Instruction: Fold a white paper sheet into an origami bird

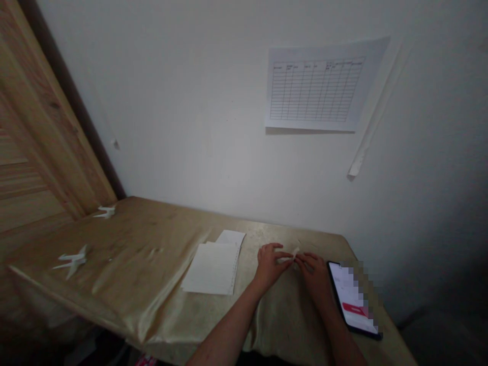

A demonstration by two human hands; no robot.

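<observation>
Between my two hands is a small piece of folded white paper (296,251), pinched at the fingertips above the table. My left hand (271,262) grips its left side with thumb and forefinger. From the other side, my right hand (313,268) closes its fingertips on the same paper. Most of the paper is hidden by the fingers, so its exact shape cannot be made out. Left of my hands lies a stack of white paper sheets (211,268). Two folded paper cranes, a nearer one (74,260) and a farther one (105,211), rest at the table's left end.
A phone (353,300) with a lit screen lies right of my right hand. The table (125,284) wears a wrinkled gold cloth and stands against a white wall (183,127). A printed chart (314,91) hangs there. Wooden boards (41,101) rise at the left.
</observation>
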